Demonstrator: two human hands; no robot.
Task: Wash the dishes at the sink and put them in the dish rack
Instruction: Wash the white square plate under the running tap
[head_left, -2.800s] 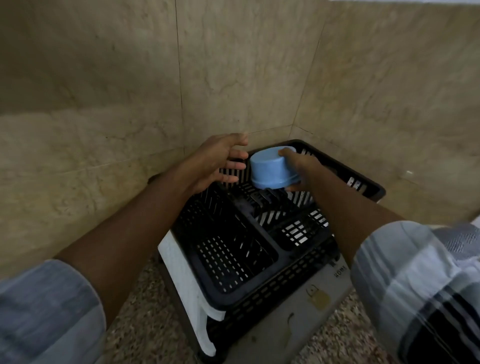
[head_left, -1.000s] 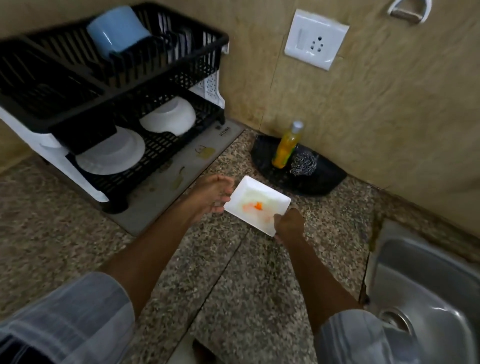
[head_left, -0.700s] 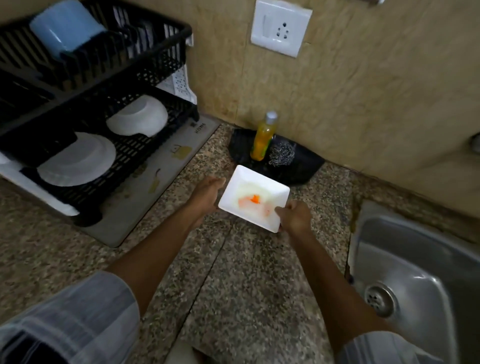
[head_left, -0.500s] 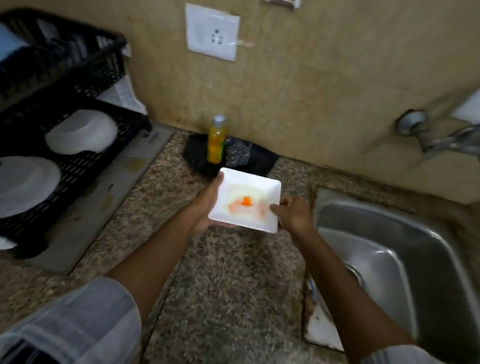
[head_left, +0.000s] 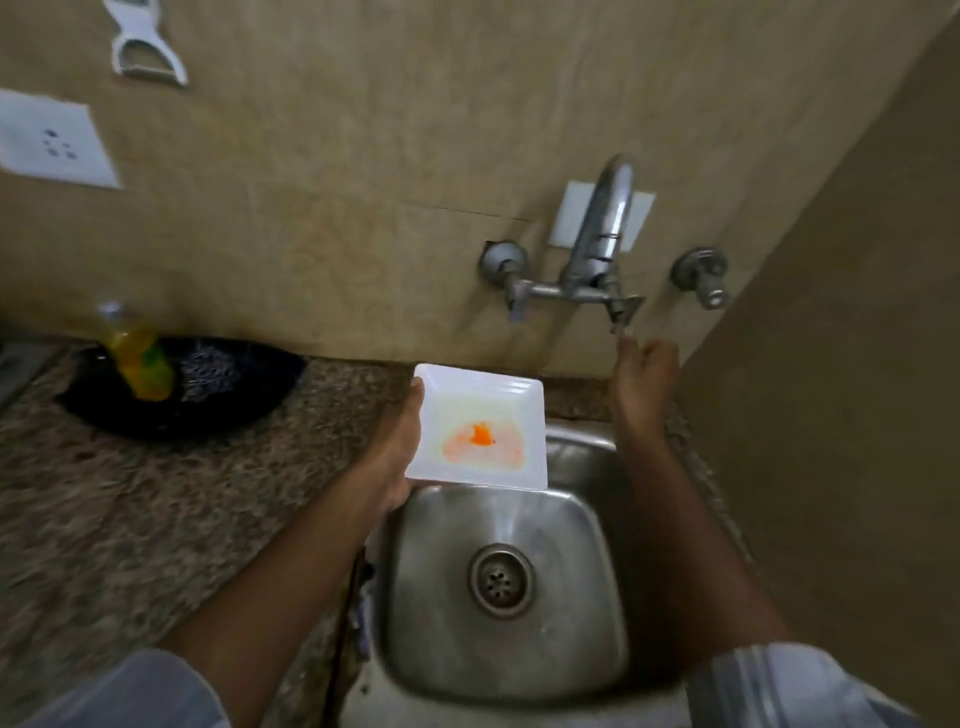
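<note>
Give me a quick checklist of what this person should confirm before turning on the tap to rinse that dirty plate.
1. Plate held securely: the left hand has its grip on the left edge of the square white plate; ok.
2. Plate over the sink: only partly, at the back left corner; not ok yet.
3. Plate under the faucet spout: it sits left of it; not ok.
4. Right hand on the tap handle: close below it, contact cannot tell.
5. Drain clear: ok.
6. Water running: none visible; ok.
</note>
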